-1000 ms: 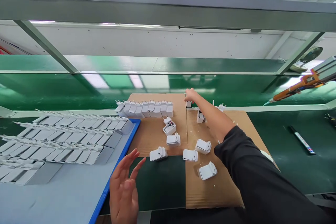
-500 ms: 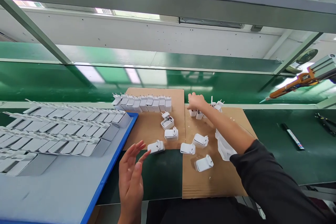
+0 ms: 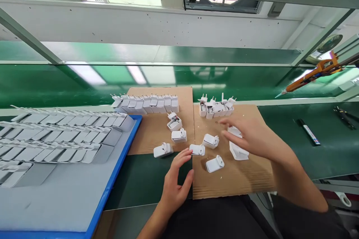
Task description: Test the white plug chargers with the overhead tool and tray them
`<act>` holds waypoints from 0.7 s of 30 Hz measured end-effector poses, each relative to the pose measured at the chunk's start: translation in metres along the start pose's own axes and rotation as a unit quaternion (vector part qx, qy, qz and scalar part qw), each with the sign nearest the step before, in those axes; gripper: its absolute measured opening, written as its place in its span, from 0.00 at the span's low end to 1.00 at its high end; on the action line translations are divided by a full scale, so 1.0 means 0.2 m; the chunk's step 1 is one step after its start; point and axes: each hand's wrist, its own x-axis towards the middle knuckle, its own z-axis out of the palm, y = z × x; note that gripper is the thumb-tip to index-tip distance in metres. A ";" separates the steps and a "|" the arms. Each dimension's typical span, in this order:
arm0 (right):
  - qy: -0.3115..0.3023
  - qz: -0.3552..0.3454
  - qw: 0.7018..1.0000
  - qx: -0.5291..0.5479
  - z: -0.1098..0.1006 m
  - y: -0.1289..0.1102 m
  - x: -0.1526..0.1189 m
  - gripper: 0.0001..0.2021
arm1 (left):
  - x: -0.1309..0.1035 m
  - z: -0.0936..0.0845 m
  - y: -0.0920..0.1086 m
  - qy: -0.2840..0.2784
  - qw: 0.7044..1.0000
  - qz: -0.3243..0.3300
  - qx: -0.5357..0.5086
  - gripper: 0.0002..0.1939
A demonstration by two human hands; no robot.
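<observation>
My left hand [image 3: 175, 185] is open, its fingertips at the edge of a white plug adapter [image 3: 197, 149] on the seam of the cardboard. Over the right cardboard my right hand [image 3: 246, 134] hovers with spread fingers, holding nothing. Under and beside it lies a crumpled white wrapper [image 3: 238, 149]. Several loose adapters lie around, among them one [image 3: 211, 140] between my hands and one [image 3: 214, 164] nearer to me. At the back of the right cardboard stands a group of open white housings with plugs [image 3: 216, 108]. An open housing with visible inner parts [image 3: 174, 122] sits on the left cardboard.
A blue-edged tray [image 3: 117, 171] at the left holds rows of white adapters [image 3: 64, 134]. Another adapter row [image 3: 148, 104] stands on the left cardboard [image 3: 185, 97]. Right are a marker [image 3: 309, 132], pliers [image 3: 345, 117] and an orange tool [image 3: 305, 81]. A shelf beam crosses above.
My right hand has drawn back from the housings at the rear toward me. My left hand has moved right, up to the adapter at the seam. The camera view has shifted.
</observation>
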 end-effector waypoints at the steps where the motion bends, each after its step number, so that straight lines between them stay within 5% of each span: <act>1: -0.011 0.016 0.999 0.027 0.04 0.03 -0.07 0.18 | 0.02 0.03 -0.02 -0.020 0.999 0.008 0.031 0.24; 4: -0.017 0.042 0.995 0.087 0.20 0.10 -0.18 0.19 | 0.09 0.10 -0.07 -0.038 0.994 0.000 0.106 0.28; 8: 0.003 -0.028 0.990 0.139 0.34 0.13 -0.12 0.21 | 0.14 0.11 -0.12 -0.058 0.988 -0.066 0.129 0.24; 16: -0.066 -0.093 0.980 0.163 0.41 0.13 0.04 0.14 | 0.13 0.06 -0.11 -0.063 0.988 -0.084 0.110 0.17; 21: -0.083 -0.117 0.976 0.162 0.44 0.14 0.04 0.12 | 0.17 0.07 -0.11 -0.116 0.986 -0.092 0.076 0.16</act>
